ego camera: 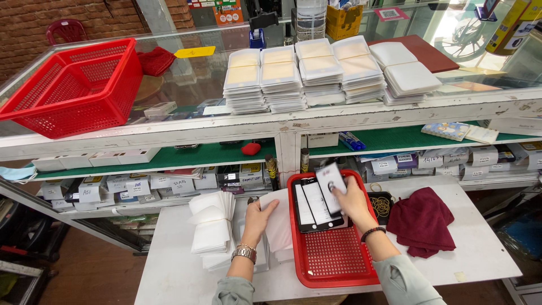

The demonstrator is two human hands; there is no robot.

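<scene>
A: White worktable [480, 248] is sitting under a glass counter [186, 79] in a shop; stacks of white sleeves [305, 70] are lining the glass, and a big red basket [73, 85] is standing at its left end, partly overhanging the edge.

B: Hands?

A: Right hand [351, 199] is hovering over the red tray [333, 254], thumb and fingertips pinching a small white card with a dark round mark [331, 179]. Card is being held tilted just above the dark glass panels [314, 207] lying in the tray's far end. Left hand [261, 217] is resting flat on a white sheet [280, 226] beside the tray, fingers pressed together.

B: Risks?

A: Pinch is looking light, only at the card's lower end, so I'm judging it could be slipping and dropping onto the panels. Panels are lying overlapped and loose, so a nudge from the wrist could be sliding them against each other, maybe scratching.

B: Anything else?

A: Fanned pile of white paper [212, 226] is leaning just beside the left forearm; an elbow bump could be toppling it. Maroon cloth [423, 223] is lying to the tray's right, well apart from both hands.
</scene>
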